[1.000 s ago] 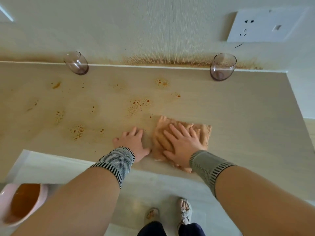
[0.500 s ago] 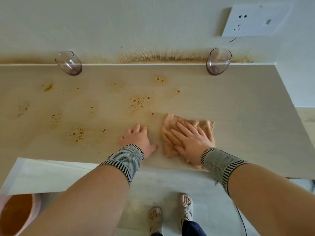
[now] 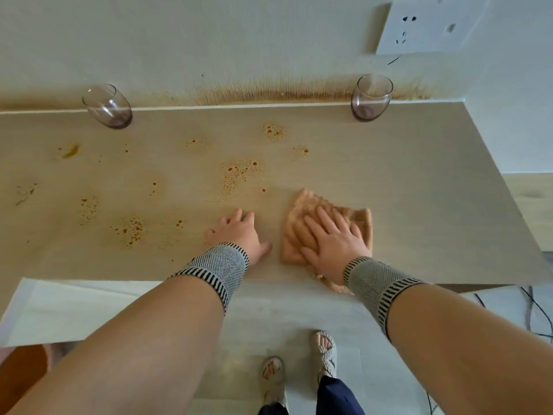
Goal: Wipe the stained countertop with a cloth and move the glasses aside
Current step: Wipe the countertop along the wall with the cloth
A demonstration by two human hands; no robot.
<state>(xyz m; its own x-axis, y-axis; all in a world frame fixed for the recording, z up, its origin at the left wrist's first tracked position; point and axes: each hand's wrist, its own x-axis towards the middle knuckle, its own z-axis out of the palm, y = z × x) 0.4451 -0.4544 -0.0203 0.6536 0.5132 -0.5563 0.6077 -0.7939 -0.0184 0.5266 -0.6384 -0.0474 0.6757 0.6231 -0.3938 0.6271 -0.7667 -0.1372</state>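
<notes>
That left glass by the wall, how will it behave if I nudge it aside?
The left glass looks stemless and rounded, so it may rock or roll. Thin clear glass: probably light and fragile. It stands at the wall edge of the countertop.

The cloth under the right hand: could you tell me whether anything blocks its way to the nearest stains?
Nothing visible does. The cloth lies flat under the right hand, with bare countertop up to the speckled stain. The left hand rests beside it.

On the countertop the only standing obstacles are the left glass at eleven o'clock and the right glass at one o'clock, both at the wall. Between them the surface is open, only flat stains at twelve. The cloth lies low, just right of center.
</notes>
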